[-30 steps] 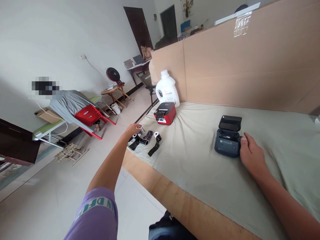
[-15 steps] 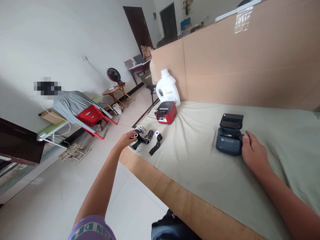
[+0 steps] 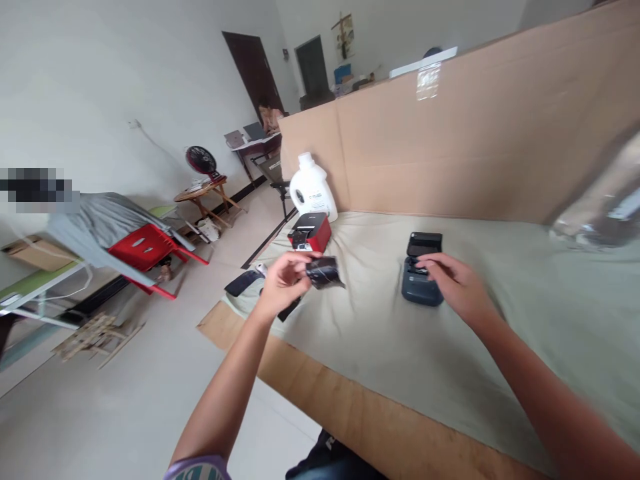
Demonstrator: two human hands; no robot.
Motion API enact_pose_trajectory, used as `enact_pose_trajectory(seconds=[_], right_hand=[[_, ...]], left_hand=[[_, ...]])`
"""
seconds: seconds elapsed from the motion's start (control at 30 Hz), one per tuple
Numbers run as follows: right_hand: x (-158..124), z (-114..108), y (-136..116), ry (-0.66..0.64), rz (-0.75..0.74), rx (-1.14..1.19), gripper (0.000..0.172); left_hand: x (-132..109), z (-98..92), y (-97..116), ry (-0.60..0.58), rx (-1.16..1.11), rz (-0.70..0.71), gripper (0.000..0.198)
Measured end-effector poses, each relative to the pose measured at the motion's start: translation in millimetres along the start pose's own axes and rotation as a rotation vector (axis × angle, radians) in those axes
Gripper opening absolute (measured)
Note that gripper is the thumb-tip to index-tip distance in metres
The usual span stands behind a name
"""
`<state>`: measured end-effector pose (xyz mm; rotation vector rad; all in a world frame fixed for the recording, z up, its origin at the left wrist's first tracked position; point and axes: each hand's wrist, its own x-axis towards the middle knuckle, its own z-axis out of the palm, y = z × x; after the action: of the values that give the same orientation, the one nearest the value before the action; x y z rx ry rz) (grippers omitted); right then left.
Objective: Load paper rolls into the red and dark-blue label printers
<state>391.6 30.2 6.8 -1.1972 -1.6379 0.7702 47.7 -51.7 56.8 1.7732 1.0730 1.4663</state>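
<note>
My left hand (image 3: pixel 287 283) is closed on a roll of black labels (image 3: pixel 324 272), a shiny roll with pale lines and a loose end, raised above the cloth. To the right, a small dark blue label printer (image 3: pixel 421 292) stands on the cloth with its lid (image 3: pixel 425 244) tipped up. My right hand (image 3: pixel 453 283) reaches over the printer's open compartment, thumb and fingers drawn together. What they hold, if anything, is hidden. Behind my left hand lie a dark flat piece (image 3: pixel 244 283) and a black strip (image 3: pixel 289 309), partly covered by the hand.
A red and black printer (image 3: pixel 316 233) sits behind my left hand, with a white jug (image 3: pixel 313 188) beyond it. A cardboard wall (image 3: pixel 400 160) lines the back. The table's wooden edge (image 3: pixel 320 383) runs along the front. A person in grey (image 3: pixel 105 217) sits at left.
My left hand has lifted the label roll from the group at the table's left end and brought it rightward. My right hand has gone from the printer's side to over its compartment.
</note>
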Motion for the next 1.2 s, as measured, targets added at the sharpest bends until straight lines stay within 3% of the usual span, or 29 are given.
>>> enact_pose_trajectory(seconds=[0.1, 0.17, 0.23, 0.3, 0.37, 0.5, 0.6, 0.77, 0.9, 1.1, 1.2], right_hand=[[-1.8, -5.4, -24.9, -0.340, 0.085, 0.240, 0.037], [-2.3, -8.2, -25.6, -0.452, 0.156, 0.356, 0.039], [-0.9, -11.3, -17.0, -0.474, 0.212, 0.435, 0.037], [2.9, -14.6, -4.1, -0.428, 0.239, 0.453, 0.034], [8.3, -17.2, 9.3, -0.354, 0.218, 0.389, 0.035], [18.6, -16.1, 32.6, -0.234, 0.066, 0.167, 0.033], [24.3, -10.5, 46.0, -0.130, -0.012, 0.044, 0.030], [38.2, 0.6, 57.1, -0.084, -0.117, -0.089, 0.026], [48.2, 2.9, 57.3, -0.108, -0.144, -0.196, 0.028], [46.6, 1.3, 58.1, -0.128, -0.084, -0.429, 0.034], [46.2, 5.0, 61.6, -0.125, -0.092, -0.413, 0.029]], left_hand=[[18.6, 76.8, -12.7, -0.246, -0.165, -0.025, 0.032], [29.6, 119.2, -26.2, -0.326, -0.234, -0.018, 0.029], [38.1, 151.8, -40.9, -0.318, -0.261, 0.005, 0.028], [42.1, 175.0, -54.6, -0.239, -0.272, -0.007, 0.036], [40.8, 190.5, -65.6, -0.136, -0.308, -0.111, 0.045], [28.6, 205.1, -76.9, 0.032, -0.444, -0.421, 0.055], [19.4, 208.6, -77.6, 0.078, -0.409, -0.524, 0.058], [6.5, 217.9, -79.1, -0.011, -0.367, -0.600, 0.064], [-1.5, 224.6, -85.9, -0.015, -0.362, -0.663, 0.068], [-5.0, 224.6, -93.1, -0.064, -0.337, -0.596, 0.065], [-4.8, 224.4, -92.4, -0.092, -0.328, -0.585, 0.063]])
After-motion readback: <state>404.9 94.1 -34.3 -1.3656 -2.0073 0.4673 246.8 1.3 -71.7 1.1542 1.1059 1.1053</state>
